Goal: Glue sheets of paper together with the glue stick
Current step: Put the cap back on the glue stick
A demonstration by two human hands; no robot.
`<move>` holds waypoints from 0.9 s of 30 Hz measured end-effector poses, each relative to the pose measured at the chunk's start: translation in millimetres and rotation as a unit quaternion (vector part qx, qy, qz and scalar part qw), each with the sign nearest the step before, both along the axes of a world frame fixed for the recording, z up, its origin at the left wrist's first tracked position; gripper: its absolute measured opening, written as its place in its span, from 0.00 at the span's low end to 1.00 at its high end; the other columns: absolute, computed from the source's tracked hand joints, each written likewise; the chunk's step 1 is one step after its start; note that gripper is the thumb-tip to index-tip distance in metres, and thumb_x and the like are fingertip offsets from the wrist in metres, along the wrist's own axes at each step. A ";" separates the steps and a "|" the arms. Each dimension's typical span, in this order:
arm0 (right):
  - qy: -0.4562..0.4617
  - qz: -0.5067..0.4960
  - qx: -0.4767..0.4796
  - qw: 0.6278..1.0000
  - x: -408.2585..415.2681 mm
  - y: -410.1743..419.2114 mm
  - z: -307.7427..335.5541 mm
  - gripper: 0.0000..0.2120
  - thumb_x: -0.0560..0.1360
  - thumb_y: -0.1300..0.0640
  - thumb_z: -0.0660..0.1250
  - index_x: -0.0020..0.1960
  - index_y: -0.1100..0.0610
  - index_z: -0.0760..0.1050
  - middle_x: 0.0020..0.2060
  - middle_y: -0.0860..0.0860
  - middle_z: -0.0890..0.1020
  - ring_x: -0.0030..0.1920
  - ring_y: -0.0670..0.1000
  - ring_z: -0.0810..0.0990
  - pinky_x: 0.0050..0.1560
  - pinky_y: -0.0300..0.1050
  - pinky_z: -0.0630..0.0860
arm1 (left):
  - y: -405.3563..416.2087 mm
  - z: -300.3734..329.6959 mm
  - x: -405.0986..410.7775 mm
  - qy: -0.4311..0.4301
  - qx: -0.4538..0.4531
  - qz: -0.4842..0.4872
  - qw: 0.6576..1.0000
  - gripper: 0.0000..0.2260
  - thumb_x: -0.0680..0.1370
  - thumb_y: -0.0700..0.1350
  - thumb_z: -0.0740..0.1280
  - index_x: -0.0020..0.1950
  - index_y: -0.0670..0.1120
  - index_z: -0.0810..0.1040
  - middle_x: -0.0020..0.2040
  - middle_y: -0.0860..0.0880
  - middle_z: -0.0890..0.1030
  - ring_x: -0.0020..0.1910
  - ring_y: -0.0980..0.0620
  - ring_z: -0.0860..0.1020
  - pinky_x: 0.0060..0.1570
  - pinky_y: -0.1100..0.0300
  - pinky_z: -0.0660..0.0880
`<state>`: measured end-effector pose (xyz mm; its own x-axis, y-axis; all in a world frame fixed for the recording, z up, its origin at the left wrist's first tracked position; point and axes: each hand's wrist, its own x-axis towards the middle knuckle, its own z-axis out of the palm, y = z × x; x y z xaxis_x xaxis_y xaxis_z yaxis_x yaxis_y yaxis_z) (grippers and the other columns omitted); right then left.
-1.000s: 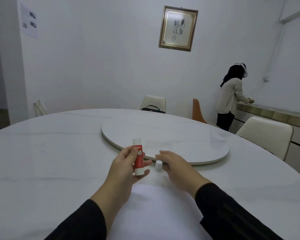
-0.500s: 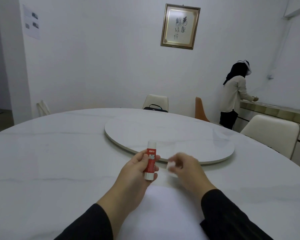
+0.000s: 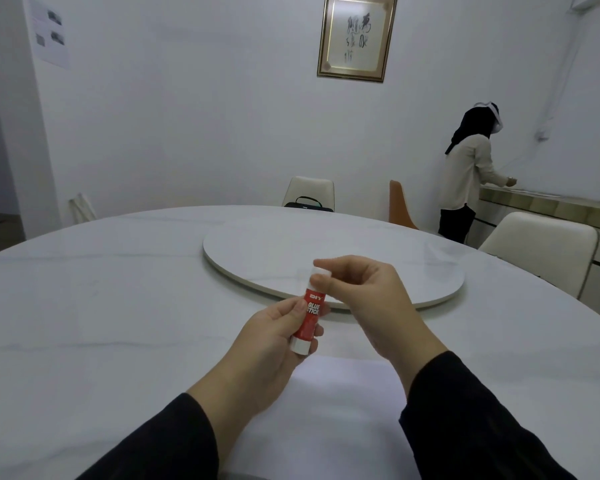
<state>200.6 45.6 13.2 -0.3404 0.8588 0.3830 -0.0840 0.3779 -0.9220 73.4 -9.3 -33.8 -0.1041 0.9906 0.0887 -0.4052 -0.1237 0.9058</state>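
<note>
Head view. The left hand [image 3: 267,344] gripped the red barrel of the glue stick [image 3: 310,315], thumb across the label and fingers curled behind, holding it tilted with its top leaning away and to the right, raised above the table [image 3: 101,306]. The right hand [image 3: 364,299] pinched the white cap [image 3: 320,276] at the upper end of the stick between thumb and forefinger, the remaining fingers loosely curled; whether the cap was fully seated could not be told. A white sheet of paper [image 3: 329,420] lay flat on the table directly below and between the two forearms, both in dark sleeves, its far edge just under the left hand. Beyond the hands sat a round turntable [image 3: 326,251], level on the table's centre. Cream chairs [image 3: 310,190] stood at the far rim, one bearing a dark bag [image 3: 308,204]. A framed calligraphy [image 3: 356,36] hung on the wall. At right, well apart, a second person [image 3: 468,174] stood facing a counter [image 3: 548,206].
</note>
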 end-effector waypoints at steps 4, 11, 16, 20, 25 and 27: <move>-0.031 -0.001 -0.013 0.999 -1.2 1.7 -4.1 0.08 0.69 0.52 0.73 0.46 0.55 0.82 0.39 0.54 0.82 0.37 0.44 0.81 0.38 0.33 0.78 | -0.7 -0.5 1.4 -0.005 -0.010 -0.002 1.000 0.11 0.79 0.44 0.60 0.50 0.41 0.81 0.43 0.47 0.85 0.33 0.55 0.77 0.36 0.61 0.75; 0.006 0.034 -0.043 0.999 11.0 5.3 -4.5 0.05 0.71 0.55 0.71 0.44 0.56 0.82 0.39 0.49 0.85 0.43 0.47 0.82 0.49 0.46 0.79 | -2.8 0.6 4.5 -0.030 -0.001 -0.029 0.999 0.12 0.77 0.43 0.62 0.45 0.42 0.84 0.43 0.46 0.84 0.33 0.54 0.77 0.37 0.59 0.74; 0.022 0.046 -0.033 0.998 12.0 4.9 -1.6 0.13 0.69 0.49 0.70 0.51 0.54 0.81 0.47 0.50 0.86 0.49 0.46 0.82 0.48 0.44 0.79 | -2.6 1.6 2.4 -0.045 -0.009 -0.025 0.999 0.11 0.78 0.43 0.61 0.48 0.41 0.83 0.44 0.44 0.84 0.35 0.53 0.77 0.39 0.58 0.74; 0.009 0.002 -0.024 1.000 5.8 3.0 -5.0 0.12 0.67 0.51 0.74 0.49 0.52 0.81 0.38 0.54 0.81 0.42 0.49 0.81 0.45 0.42 0.79 | -3.2 0.8 3.8 -0.049 -0.005 -0.036 0.998 0.11 0.77 0.43 0.62 0.45 0.42 0.84 0.44 0.45 0.84 0.34 0.53 0.78 0.37 0.59 0.76; 0.025 0.051 -0.041 0.998 7.1 4.0 -7.4 0.08 0.73 0.56 0.70 0.51 0.53 0.82 0.47 0.48 0.86 0.50 0.50 0.82 0.51 0.45 0.80 | -0.5 -1.1 1.9 -0.045 -0.007 -0.029 0.999 0.11 0.77 0.43 0.62 0.47 0.42 0.84 0.44 0.45 0.84 0.34 0.53 0.78 0.37 0.59 0.75; 0.015 0.036 -0.032 0.999 4.3 2.4 -9.0 0.07 0.70 0.56 0.72 0.49 0.54 0.82 0.41 0.51 0.85 0.43 0.51 0.83 0.47 0.43 0.81 | -0.3 -2.1 2.5 -0.039 -0.011 -0.030 0.999 0.11 0.78 0.44 0.62 0.49 0.41 0.82 0.44 0.45 0.84 0.34 0.53 0.78 0.37 0.59 0.75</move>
